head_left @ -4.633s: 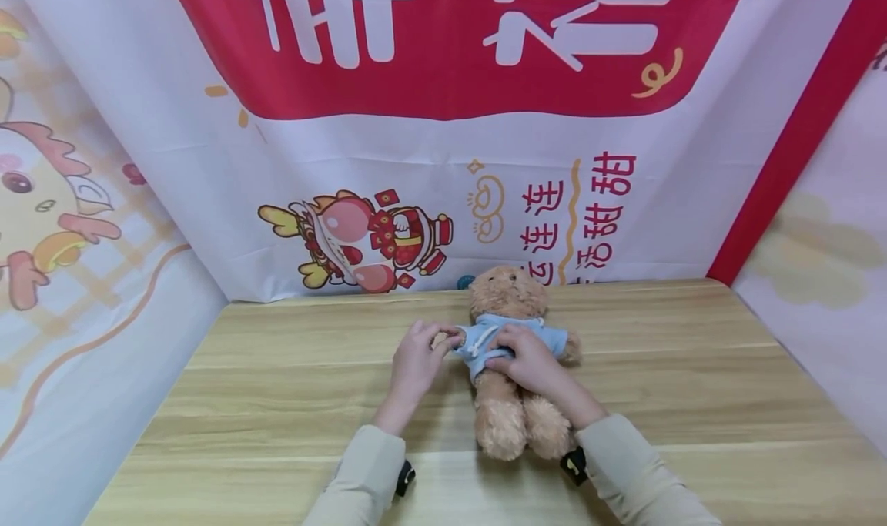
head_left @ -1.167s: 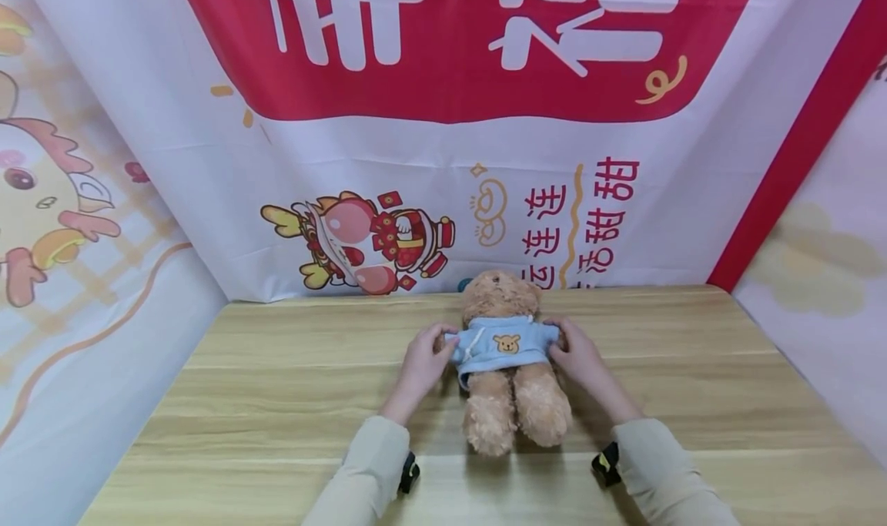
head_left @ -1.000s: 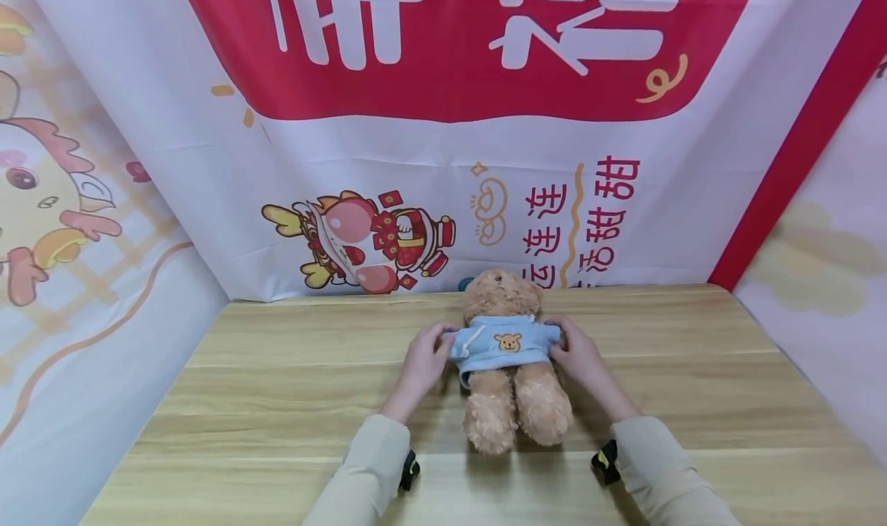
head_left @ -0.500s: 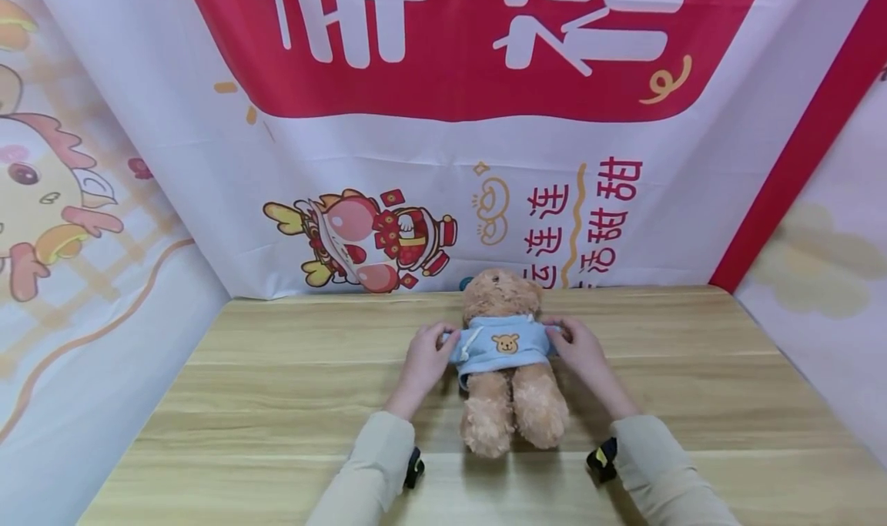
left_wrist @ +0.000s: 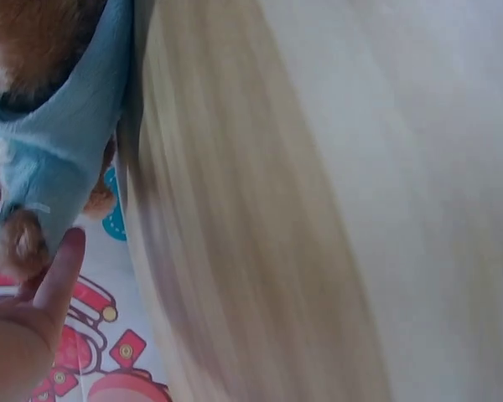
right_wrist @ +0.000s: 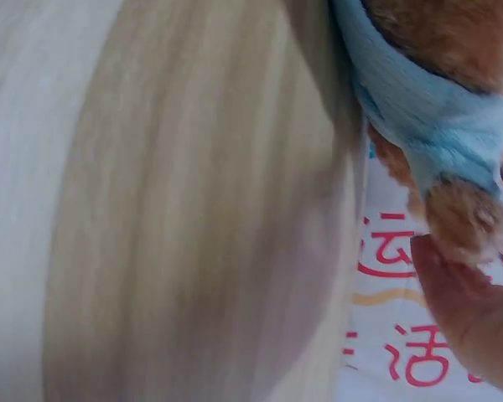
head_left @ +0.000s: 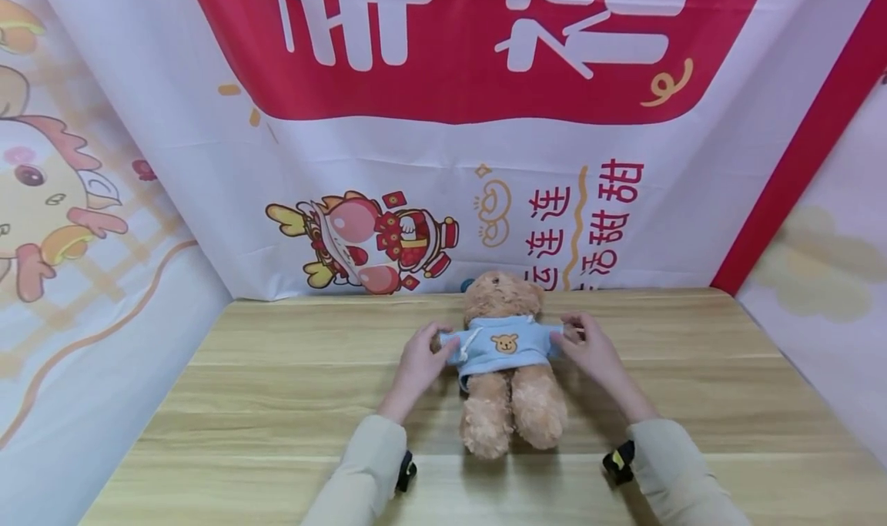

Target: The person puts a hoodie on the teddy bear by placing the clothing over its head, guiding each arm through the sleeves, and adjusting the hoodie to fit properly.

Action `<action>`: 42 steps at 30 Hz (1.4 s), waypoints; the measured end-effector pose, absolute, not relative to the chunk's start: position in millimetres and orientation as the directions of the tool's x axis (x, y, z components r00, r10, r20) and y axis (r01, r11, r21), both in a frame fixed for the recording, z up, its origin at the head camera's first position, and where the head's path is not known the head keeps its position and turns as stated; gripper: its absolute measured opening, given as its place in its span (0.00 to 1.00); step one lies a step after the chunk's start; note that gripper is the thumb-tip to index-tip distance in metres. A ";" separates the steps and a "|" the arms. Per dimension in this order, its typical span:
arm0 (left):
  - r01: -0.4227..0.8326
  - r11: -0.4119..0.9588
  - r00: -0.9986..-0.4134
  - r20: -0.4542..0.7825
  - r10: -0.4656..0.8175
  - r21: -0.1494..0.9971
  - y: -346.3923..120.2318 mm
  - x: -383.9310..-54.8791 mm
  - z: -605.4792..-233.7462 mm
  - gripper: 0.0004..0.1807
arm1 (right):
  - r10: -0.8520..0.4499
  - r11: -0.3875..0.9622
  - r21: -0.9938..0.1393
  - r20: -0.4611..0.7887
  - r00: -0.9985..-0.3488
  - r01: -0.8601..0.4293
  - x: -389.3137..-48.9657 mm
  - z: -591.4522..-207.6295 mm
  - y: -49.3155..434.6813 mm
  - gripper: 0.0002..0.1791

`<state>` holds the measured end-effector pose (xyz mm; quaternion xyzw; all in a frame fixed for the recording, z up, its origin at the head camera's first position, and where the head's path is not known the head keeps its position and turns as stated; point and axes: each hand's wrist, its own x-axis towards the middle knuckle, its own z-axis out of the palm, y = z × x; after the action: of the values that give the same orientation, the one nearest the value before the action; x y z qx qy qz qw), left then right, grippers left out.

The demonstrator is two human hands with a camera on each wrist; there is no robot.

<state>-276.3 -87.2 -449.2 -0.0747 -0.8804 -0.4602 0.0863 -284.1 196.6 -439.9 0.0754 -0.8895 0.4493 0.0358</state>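
Note:
A brown teddy bear (head_left: 537,408) lies on its back on the wooden table, head toward the backdrop. It wears a light blue hoodie (head_left: 530,347) with a bear-face patch and a white drawstring. My left hand (head_left: 419,362) holds the sleeve end and paw on the bear's left-hand side in the head view. On the opposite side, my right hand (head_left: 597,354) pinches the other sleeve end, thumb on the near side. Each wrist view shows a furry paw poking from its cuff between thumb and fingers: the left paw (left_wrist: 21,239) and the right paw (right_wrist: 465,216).
The wooden table (head_left: 291,403) ends at a white and red printed backdrop (head_left: 443,145) just behind the bear's head. A small teal round thing (head_left: 466,285) shows beside the head. Printed cloth (head_left: 62,202) also hangs along the left side.
My right hand has gone from the bear's belly to its right-hand sleeve, uncovering the patch. The hoodie now lies flatter. Just lately that hand shifted slightly outward; my left hand stays at its sleeve.

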 end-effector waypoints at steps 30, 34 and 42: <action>0.269 0.712 -0.947 0.311 0.074 0.649 -84.1 -270.2 -449.7 0.11 | -0.123 0.666 -0.673 0.325 -0.938 -0.321 -284.4 -440.4 193.9 0.08; 0.270 0.734 -0.936 0.348 0.049 0.623 -80.7 -269.9 -448.1 0.08 | -0.146 0.761 -0.538 0.402 -0.904 -0.362 -284.8 -439.1 192.1 0.03; 0.292 0.754 -0.934 0.344 0.093 0.589 -81.3 -267.2 -444.2 0.09 | -0.235 0.691 -0.579 0.388 -0.891 -0.434 -285.3 -444.3 196.9 0.05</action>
<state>-267.2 -81.3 -444.2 -0.1043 -0.9246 -0.3351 0.1483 -285.3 196.9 -444.3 0.1842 -0.9082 0.3476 0.1428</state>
